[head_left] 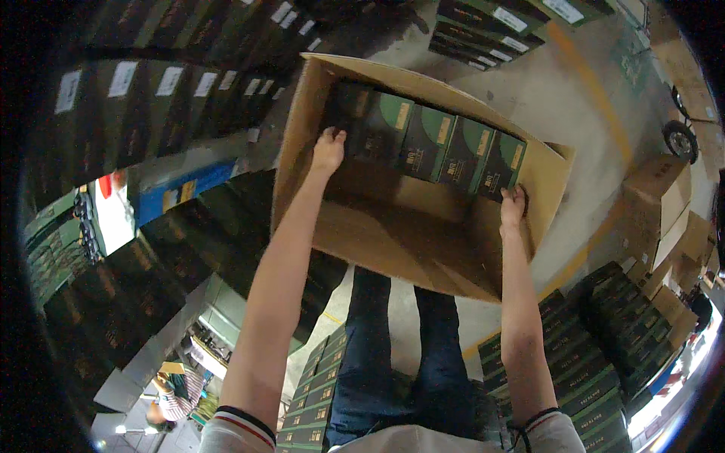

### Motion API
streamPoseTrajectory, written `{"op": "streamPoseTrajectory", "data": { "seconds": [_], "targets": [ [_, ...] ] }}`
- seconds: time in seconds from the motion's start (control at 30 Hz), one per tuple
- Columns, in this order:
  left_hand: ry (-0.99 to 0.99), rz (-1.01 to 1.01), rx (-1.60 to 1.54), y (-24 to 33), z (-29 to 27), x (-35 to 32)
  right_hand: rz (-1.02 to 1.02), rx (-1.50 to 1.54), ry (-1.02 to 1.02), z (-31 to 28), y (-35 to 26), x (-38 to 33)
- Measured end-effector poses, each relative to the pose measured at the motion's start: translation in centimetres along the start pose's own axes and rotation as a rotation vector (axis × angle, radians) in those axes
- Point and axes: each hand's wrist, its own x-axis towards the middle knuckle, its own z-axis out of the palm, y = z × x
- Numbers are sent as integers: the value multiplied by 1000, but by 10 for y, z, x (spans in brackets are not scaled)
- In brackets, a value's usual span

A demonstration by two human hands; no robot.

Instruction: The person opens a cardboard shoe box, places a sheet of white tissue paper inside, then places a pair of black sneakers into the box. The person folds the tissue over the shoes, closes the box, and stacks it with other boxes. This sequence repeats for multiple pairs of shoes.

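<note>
A large open cardboard carton (393, 234) stands in front of me. Along its far side lies a row of dark green and black boxes (430, 143), printed with gold and a lighter green curve. Both my arms reach into the carton. My left hand (329, 152) presses its fingers against the shaded left end of the row, and my right hand (513, 208) grips the near corner of the rightmost box. Between them, the row is squeezed from its two ends. The near part of the carton shows bare brown cardboard.
Stacked dark boxes with white labels (170, 81) rise at the left, and more (491, 30) stand at the far side. Green-black boxes (313, 392) are piled beside my legs. Brown cartons (657, 181) and a wheel (680, 141) are at the right. Another person (181, 396) is at lower left.
</note>
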Motion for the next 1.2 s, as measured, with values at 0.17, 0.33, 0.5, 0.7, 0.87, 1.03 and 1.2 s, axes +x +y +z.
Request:
{"op": "streamPoseTrajectory", "data": {
  "seconds": [0.17, 0.33, 0.5, 0.7, 0.87, 1.03, 1.2],
  "targets": [
    [-92, 0, 355, -50, 51, 108, -42, -101, 63, -11, 57, 35],
    [208, -39, 447, -148, 58, 176, -65, -302, 111, 23, 67, 46],
    [-80, -23, 548, -99, 51, 158, 230, -576, 165, 14, 23, 41],
    [-139, 12, 404, -94, 20, 153, -132, -368, 19, -22, 105, 81],
    [-114, 16, 216, -112, -1, 119, -318, -8, -367, -50, 72, 35],
    [-139, -30, 144, -52, -46, 33, -187, -95, -277, -73, 18, -34],
    [-92, -46, -42, -4, -90, -41, -147, 91, -114, -104, 19, -72]
  ]
}}
